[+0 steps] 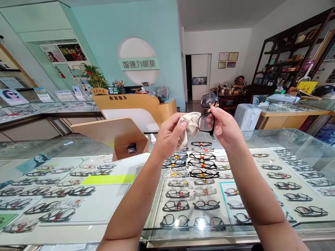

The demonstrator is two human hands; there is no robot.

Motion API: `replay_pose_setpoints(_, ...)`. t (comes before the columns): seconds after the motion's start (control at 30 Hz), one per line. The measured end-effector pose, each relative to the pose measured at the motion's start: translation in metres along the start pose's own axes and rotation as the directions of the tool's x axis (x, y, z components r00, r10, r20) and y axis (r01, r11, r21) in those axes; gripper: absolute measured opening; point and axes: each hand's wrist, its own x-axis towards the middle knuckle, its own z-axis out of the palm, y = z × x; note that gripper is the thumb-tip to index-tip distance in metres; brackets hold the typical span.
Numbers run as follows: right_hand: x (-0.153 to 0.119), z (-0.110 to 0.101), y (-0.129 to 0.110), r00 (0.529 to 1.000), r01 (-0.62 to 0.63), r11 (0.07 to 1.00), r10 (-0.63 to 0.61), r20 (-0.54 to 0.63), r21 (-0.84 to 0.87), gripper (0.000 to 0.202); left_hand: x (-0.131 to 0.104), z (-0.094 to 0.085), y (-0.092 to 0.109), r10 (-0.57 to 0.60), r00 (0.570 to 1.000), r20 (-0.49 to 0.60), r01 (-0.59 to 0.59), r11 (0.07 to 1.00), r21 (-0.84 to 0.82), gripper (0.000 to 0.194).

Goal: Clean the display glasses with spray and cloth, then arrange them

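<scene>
Standing at a glass display case (209, 241) among rows of eyewear, looking forward and down. Bunching a crumpled cream cloth (193, 122) in the left hand (170, 134), with thumb and fingers closed around it. Pinching black-framed glasses (206, 122) in the right hand (225, 125), with thumb and fingertips set near the bridge, beside a small orange tag. Holding the glasses on end in mid-air above the case, just right of center, with 1 lens above the other. Holding the cloth right at the left edge of the lower lens, apparently touching it.

Facing, under the glass top, many eyeglasses (204, 173) laid out on white panels (104, 209) to the left and right. Seeing, beyond the left hand, a small white bottle (153, 138) and, farther left, a tilted wooden board (110, 136). Looking across to a tan reception desk (167, 108), a leafy plant (95, 76) and a turquoise wall (99, 28) bearing a round white sign (138, 48) with Chinese characters. Glimpsing, at the back right, a person (240, 85), 4 framed papers (228, 60) and a dark shelf unit (298, 25).
</scene>
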Motion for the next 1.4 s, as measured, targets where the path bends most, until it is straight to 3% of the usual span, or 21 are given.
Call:
replay_pose_setpoints(0.17, 0.0, 0.004, 0.008, 0.999, 0.033, 0.999, -0.033, 0.026, 0.016, 0.049, -0.002, 0.006, 0.002, 0.21, 0.971, 0.119, -0.228, 0.959, 0.166, 0.025)
replay_pose_setpoints(0.27, 0.0, 0.007, 0.012, 0.999, 0.042, 0.999, -0.043, 0.019, 0.019, 0.049, -0.005, 0.013, -0.002, 0.255, 0.961, 0.104, -0.268, 0.953, 0.14, 0.039)
replay_pose_setpoints(0.33, -0.001, 0.009, 0.013, 0.999, 0.05, 0.999, -0.05, 0.009, 0.02, 0.049, -0.006, 0.02, -0.006, 0.236, 0.971, 0.029, -0.237, 0.965, 0.114, 0.047)
replay_pose_setpoints(0.43, -0.002, 0.011, 0.013, 0.998, 0.062, 0.997, -0.062, 0.011, 0.038, 0.049, -0.007, 0.031, -0.011, 0.152, 0.984, -0.088, -0.146, 0.987, 0.074, 0.036)
replay_pose_setpoints(0.53, -0.003, 0.013, 0.014, 0.997, 0.077, 0.996, -0.078, 0.025, 0.047, 0.05, -0.007, 0.038, -0.014, 0.025, 0.991, -0.129, -0.04, 0.993, -0.115, 0.036)
replay_pose_setpoints(0.63, -0.004, 0.015, 0.014, 0.994, 0.098, 0.995, -0.099, 0.035, 0.027, 0.05, -0.005, 0.038, -0.015, -0.131, 0.987, -0.091, 0.102, 0.959, -0.266, 0.052)
replay_pose_setpoints(0.83, -0.005, 0.015, 0.017, 0.987, 0.151, 0.988, -0.15, 0.053, -0.021, 0.049, -0.001, 0.032, -0.01, -0.306, 0.952, -0.013, 0.288, 0.909, -0.3, 0.071)
replay_pose_setpoints(1.0, -0.009, 0.017, 0.018, 0.992, 0.104, 0.995, -0.103, 0.078, 0.0, 0.049, -0.003, 0.032, -0.004, -0.392, 0.895, 0.215, 0.445, 0.822, -0.356, 0.069)
replay_pose_setpoints(1.07, -0.01, 0.019, 0.017, 0.995, 0.063, 0.998, -0.064, 0.079, 0.019, 0.05, -0.004, 0.032, -0.003, -0.394, 0.883, 0.256, 0.467, 0.797, -0.382, 0.065)
replay_pose_setpoints(1.23, -0.01, 0.023, 0.014, 0.996, 0.011, 0.998, -0.016, 0.093, 0.059, 0.057, -0.005, 0.028, -0.007, -0.42, 0.881, 0.219, 0.474, 0.78, -0.408, 0.056)
replay_pose_setpoints(1.4, -0.009, 0.023, 0.016, 0.992, 0.077, 0.997, -0.077, 0.101, 0.005, 0.056, -0.001, 0.028, -0.007, -0.434, 0.897, 0.082, 0.419, 0.777, -0.469, 0.06)
